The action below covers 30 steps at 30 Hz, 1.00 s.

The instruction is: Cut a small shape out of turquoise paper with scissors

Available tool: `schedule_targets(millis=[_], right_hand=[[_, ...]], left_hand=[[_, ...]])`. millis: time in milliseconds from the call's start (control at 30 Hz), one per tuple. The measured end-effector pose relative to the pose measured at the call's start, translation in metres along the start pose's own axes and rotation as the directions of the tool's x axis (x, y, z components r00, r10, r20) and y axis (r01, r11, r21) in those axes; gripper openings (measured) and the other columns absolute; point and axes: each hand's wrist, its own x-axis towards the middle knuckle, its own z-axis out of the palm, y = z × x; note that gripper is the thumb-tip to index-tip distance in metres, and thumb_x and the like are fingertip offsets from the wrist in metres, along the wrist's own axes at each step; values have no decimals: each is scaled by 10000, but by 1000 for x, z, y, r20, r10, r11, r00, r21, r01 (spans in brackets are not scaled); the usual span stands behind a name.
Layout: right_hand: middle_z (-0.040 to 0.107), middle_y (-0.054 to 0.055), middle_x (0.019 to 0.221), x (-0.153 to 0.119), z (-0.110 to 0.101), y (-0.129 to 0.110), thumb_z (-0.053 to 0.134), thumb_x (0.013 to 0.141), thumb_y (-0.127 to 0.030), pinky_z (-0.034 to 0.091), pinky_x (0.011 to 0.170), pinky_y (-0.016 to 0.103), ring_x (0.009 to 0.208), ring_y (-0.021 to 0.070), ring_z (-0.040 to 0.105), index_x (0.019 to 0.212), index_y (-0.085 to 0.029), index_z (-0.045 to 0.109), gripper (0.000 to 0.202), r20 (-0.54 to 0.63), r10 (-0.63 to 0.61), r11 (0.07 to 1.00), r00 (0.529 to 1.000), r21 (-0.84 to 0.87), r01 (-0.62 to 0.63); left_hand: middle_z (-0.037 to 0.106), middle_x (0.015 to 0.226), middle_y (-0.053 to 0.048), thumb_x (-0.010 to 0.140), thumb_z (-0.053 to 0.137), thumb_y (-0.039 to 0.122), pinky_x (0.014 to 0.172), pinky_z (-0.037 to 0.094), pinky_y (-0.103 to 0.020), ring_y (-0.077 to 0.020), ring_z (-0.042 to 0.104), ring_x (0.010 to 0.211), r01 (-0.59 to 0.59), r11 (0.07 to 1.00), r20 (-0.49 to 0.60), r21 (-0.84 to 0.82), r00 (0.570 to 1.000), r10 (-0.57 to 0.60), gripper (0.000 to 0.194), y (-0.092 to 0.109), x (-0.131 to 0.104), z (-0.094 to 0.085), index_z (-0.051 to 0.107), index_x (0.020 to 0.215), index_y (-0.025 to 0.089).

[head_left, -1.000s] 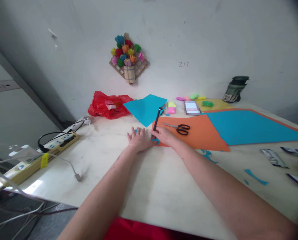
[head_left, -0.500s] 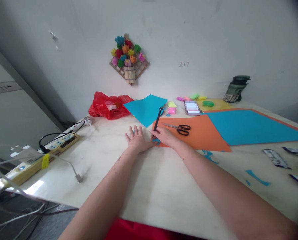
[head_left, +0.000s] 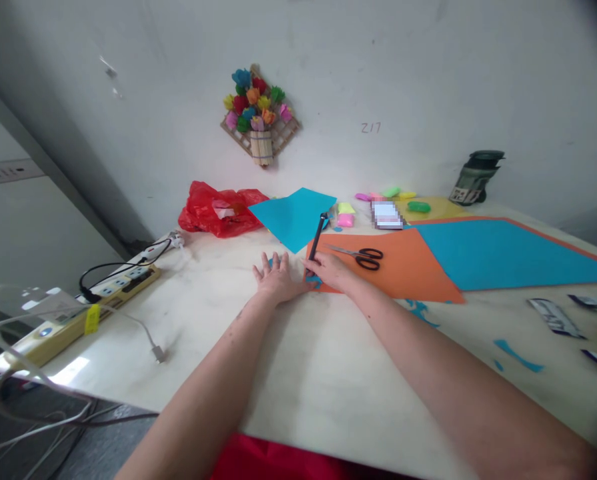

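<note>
My right hand (head_left: 328, 268) is closed around a black pen (head_left: 317, 239), held upright with its lower end at the left edge of an orange sheet (head_left: 403, 267). A small blue paper piece (head_left: 314, 281) lies under the pen at that edge, partly hidden by my fingers. My left hand (head_left: 277, 280) rests flat with fingers spread, its thumb reaching to the blue piece. Another bit of blue shows behind its fingers. Black-handled scissors (head_left: 365, 257) lie on the orange sheet, right of the pen. A blue sheet (head_left: 295, 217) lies just beyond my hands.
A larger blue sheet (head_left: 508, 257) covers the right side. Blue scraps (head_left: 518, 355) lie nearer me. Behind are a red plastic bag (head_left: 218, 212), a phone (head_left: 387, 215), clay packs (head_left: 345, 220) and a bottle (head_left: 477, 177). A power strip (head_left: 123, 283) with cables runs along the left.
The whole view has shifted very slightly. Both hands and the pen stay in nearly the same place on the table.
</note>
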Motion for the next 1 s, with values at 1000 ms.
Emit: schedule_targets(millis=[1000], right_hand=[[675,37,742,-3,-1,-6,456,830,-410,424,584,210,670,136,606,784,-175,626,293,17,-21,998,1000,-58,22]], left_hand=[[65,1481,-67,601,413,725,1013,-22,-579,-325,-148,1315,-11,1000,34,-18,999,11,1017,2,-3,-5,79,1414,215]])
